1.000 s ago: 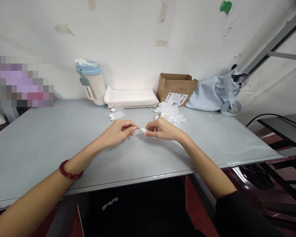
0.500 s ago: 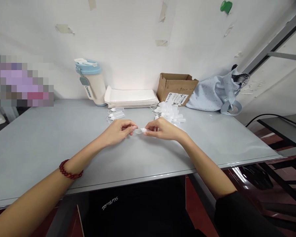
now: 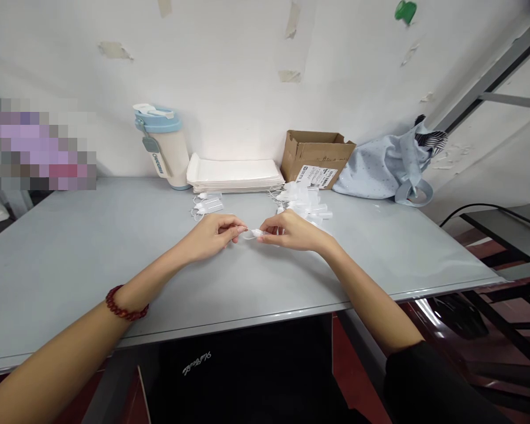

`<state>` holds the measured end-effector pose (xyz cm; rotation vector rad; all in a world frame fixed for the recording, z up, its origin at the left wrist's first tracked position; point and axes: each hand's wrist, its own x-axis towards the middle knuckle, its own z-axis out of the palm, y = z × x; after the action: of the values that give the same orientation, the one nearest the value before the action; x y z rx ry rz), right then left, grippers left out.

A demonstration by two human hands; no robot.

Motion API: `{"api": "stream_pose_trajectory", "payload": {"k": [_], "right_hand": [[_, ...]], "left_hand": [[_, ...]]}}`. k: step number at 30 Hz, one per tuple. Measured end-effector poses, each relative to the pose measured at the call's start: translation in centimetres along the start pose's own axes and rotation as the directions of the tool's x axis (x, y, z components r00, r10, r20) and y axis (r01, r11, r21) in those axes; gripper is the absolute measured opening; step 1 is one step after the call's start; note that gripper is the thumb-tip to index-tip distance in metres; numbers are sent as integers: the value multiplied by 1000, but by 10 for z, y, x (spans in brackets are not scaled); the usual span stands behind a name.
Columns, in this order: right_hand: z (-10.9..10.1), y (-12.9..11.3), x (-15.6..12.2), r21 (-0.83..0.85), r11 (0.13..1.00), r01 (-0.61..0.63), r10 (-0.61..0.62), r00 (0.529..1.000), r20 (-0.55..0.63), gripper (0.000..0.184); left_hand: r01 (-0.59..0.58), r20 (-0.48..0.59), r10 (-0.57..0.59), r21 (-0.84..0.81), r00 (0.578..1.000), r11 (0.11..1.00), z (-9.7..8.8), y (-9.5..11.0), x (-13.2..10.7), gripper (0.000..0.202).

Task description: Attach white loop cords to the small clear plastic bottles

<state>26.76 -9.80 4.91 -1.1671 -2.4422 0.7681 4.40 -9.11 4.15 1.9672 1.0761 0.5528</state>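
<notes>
Both hands meet over the middle of the grey table [image 3: 92,259]. My left hand [image 3: 214,234] pinches the thin string end of a small white piece [image 3: 252,234], fingers closed. My right hand [image 3: 291,231] pinches the other end of the same small white piece, fingers closed too. Just behind my right hand lies a pile of small clear plastic tubes with white caps [image 3: 304,200]. A smaller group of the same tubes [image 3: 207,204] lies behind my left hand.
Against the wall stand a blue-lidded cup [image 3: 163,147], a stack of white flat bags [image 3: 234,175], an open cardboard box [image 3: 317,158] and a light blue cloth bag [image 3: 386,165]. A metal frame and a black cable are at the right.
</notes>
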Motion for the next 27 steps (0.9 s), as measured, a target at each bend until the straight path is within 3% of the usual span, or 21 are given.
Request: {"api": "stream_pose_trajectory", "payload": {"k": [27], "right_hand": [[1,-2,0,-43,999,14,-15,1000,-14,22]], "left_hand": [[14,73,-15,22,997,1000,-1,-6,2,30]]}}
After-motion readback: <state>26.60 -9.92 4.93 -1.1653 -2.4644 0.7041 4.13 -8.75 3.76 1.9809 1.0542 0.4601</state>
